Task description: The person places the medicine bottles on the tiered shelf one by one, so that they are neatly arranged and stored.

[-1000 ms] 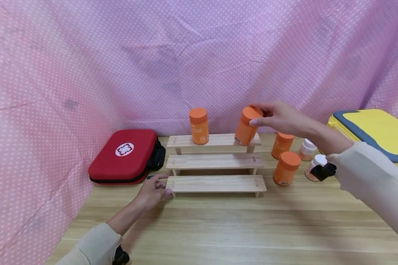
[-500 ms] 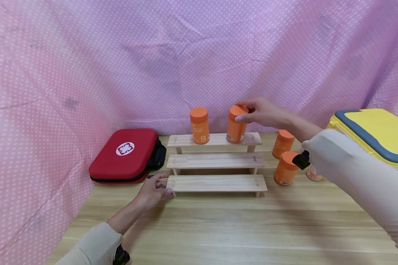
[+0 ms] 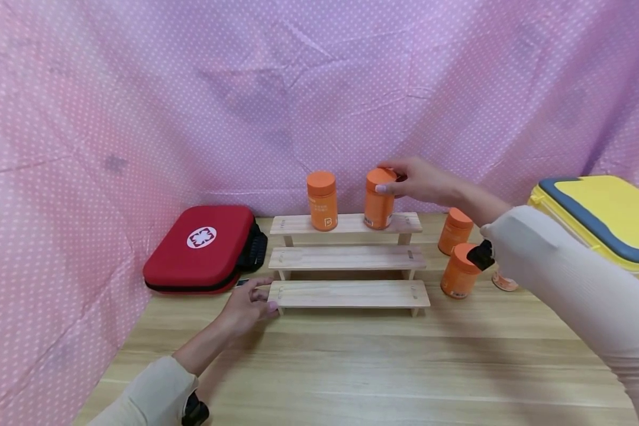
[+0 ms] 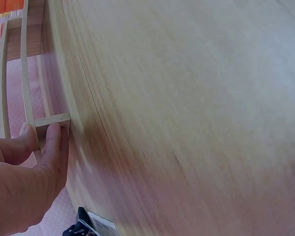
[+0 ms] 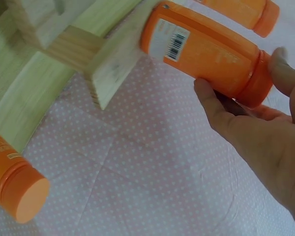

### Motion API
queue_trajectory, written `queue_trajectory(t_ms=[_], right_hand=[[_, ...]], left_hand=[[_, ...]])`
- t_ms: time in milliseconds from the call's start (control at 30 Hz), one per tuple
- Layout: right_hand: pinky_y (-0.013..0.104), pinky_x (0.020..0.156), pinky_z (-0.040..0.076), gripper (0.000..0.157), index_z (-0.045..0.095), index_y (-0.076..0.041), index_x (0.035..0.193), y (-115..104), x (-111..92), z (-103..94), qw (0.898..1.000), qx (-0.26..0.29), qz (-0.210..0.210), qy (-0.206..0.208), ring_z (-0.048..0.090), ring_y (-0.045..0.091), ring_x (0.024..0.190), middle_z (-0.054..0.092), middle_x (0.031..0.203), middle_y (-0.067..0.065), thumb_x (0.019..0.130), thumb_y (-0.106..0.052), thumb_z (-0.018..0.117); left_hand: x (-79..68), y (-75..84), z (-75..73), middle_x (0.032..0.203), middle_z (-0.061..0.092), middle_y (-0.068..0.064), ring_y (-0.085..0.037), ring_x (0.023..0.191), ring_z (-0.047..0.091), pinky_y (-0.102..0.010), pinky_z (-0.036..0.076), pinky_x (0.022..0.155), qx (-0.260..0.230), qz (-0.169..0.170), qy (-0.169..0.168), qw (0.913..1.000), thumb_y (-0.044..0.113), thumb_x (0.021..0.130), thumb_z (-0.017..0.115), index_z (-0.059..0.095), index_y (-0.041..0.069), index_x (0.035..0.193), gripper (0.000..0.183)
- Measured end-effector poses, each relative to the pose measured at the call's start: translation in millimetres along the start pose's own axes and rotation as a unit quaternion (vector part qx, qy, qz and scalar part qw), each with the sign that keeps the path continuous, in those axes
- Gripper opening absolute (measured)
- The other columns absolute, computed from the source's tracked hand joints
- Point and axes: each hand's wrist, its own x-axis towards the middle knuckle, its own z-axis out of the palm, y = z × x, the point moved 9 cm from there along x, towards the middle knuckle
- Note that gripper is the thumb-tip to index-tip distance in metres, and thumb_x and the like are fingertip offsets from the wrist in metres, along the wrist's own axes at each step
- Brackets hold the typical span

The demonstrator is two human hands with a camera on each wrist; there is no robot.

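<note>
My right hand (image 3: 423, 180) grips an orange pill bottle (image 3: 378, 208) around its cap, thumb on the near side. The bottle stands upright on the top step of a three-tier wooden display rack (image 3: 346, 258), right of its middle. In the right wrist view the base of this bottle (image 5: 201, 51) meets the board. A second orange bottle (image 3: 322, 204) stands on the same step, a short gap to the left. Down at the front left, my left hand (image 3: 247, 307) holds the end of the lowest step; the left wrist view has thumb and fingers pinching it by the leg (image 4: 53, 120).
Right of the rack, two more orange bottles (image 3: 456, 232) stand on the wooden table (image 3: 351, 367). A small white-labelled bottle (image 3: 504, 280) is mostly hidden by the right sleeve. A red first-aid case (image 3: 199, 248) lies left, a yellow-lidded box (image 3: 609, 216) far right. Pink dotted cloth (image 3: 298, 106) hangs behind.
My right hand has brought the orange bottle leftward along the top step, from tilted near its right end to upright. Over the last half second it barely moves. My left hand stays at the rack.
</note>
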Motion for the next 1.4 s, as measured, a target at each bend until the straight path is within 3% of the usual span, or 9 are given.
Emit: queue_trajectory(t_ms=[233,467,633,733,933,1100,1200,1333,1400], right_hand=[[0.051,0.106,0.04,0.069,0.025,-0.003,0.151,5,-20,-7.2,0.999,0.006,0.009,0.031,0.046,0.035,0.126,0.047,0.139,0.022,0.096,-0.025,0.06],[0.053,0.101,0.043,0.064,0.03,-0.003,0.149,13,-70,-13.7,0.998,-0.012,-0.004,0.065,0.049,0.037,0.122,0.049,0.135,0.023,0.095,-0.021,0.062],[0.024,0.091,0.051,0.064,0.034,-0.005,0.148,23,-117,-12.9,0.996,-0.033,-0.009,0.088,0.053,0.033,0.119,0.052,0.134,0.019,0.094,-0.019,0.064],[0.006,0.083,0.046,0.062,0.04,-0.013,0.146,31,-142,-13.1,0.992,-0.039,-0.009,0.12,0.056,0.014,0.116,0.056,0.131,0.014,0.091,-0.016,0.068],[0.001,0.079,0.043,0.061,0.047,-0.017,0.142,55,-177,-18.7,0.98,-0.055,-0.006,0.191,0.05,-0.015,0.1,0.058,0.125,0.002,0.086,-0.009,0.072],[-0.003,0.079,0.035,0.06,0.046,-0.005,0.14,80,-193,-31.6,0.97,-0.083,0.017,0.229,0.042,-0.021,0.098,0.059,0.122,0.0,0.086,-0.01,0.073],[-0.006,0.079,0.027,0.061,0.042,0.0,0.141,96,-198,-38.6,0.966,-0.098,0.051,0.234,0.05,0.003,0.11,0.055,0.128,0.02,0.089,-0.015,0.07],[0.031,0.109,0.035,0.068,0.032,0.001,0.147,119,-200,-42.3,0.966,-0.102,0.092,0.221,0.041,0.05,0.118,0.042,0.136,0.034,0.093,-0.023,0.066],[0.058,0.105,0.031,0.071,0.028,0.002,0.148,130,-201,-42.1,0.966,-0.095,0.103,0.217,0.037,0.055,0.12,0.036,0.14,0.036,0.093,-0.025,0.064]], left_hand=[[-1.4,1.9,1.3,0.11,0.064,-0.023,-0.022,0.09,0.066,-0.034,0.058,0.081,-0.003,0.006,-0.003,1.0,-0.013,0.085,0.062,0.042,-0.004,0.137,0.056],[-1.9,3.1,1.7,0.112,0.063,-0.025,-0.024,0.092,0.066,-0.036,0.058,0.081,-0.006,0.011,-0.005,0.9999,-0.013,0.085,0.062,0.042,-0.004,0.137,0.056],[-0.9,0.3,1.1,0.111,0.063,-0.024,-0.024,0.093,0.065,-0.036,0.058,0.082,-0.01,-0.001,-0.004,0.9999,-0.013,0.086,0.061,0.042,-0.003,0.138,0.056],[-0.9,0.0,0.8,0.111,0.062,-0.023,-0.024,0.093,0.065,-0.035,0.057,0.082,-0.015,-0.005,-0.004,0.9999,-0.014,0.086,0.061,0.041,-0.002,0.138,0.057],[-1.3,0.1,0.2,0.112,0.062,-0.023,-0.024,0.094,0.064,-0.035,0.057,0.083,-0.012,-0.007,-0.004,0.9999,-0.013,0.086,0.06,0.041,-0.002,0.138,0.056],[-1.7,-0.4,1.0,0.112,0.061,-0.024,-0.025,0.094,0.064,-0.035,0.057,0.082,-0.019,-0.007,-0.005,0.9998,-0.014,0.086,0.06,0.041,-0.002,0.138,0.057],[-1.1,-0.7,1.2,0.112,0.062,-0.023,-0.024,0.094,0.064,-0.036,0.057,0.082,-0.021,-0.007,-0.004,0.9998,-0.014,0.086,0.06,0.041,-0.002,0.138,0.057],[-1.7,0.0,1.5,0.112,0.062,-0.023,-0.025,0.094,0.064,-0.036,0.057,0.082,-0.016,-0.004,-0.003,0.9999,-0.014,0.086,0.06,0.041,-0.002,0.138,0.057],[-2.3,0.5,1.8,0.112,0.062,-0.024,-0.025,0.094,0.065,-0.036,0.058,0.082,-0.014,-0.003,-0.003,0.9999,-0.014,0.086,0.061,0.041,-0.003,0.138,0.057]])
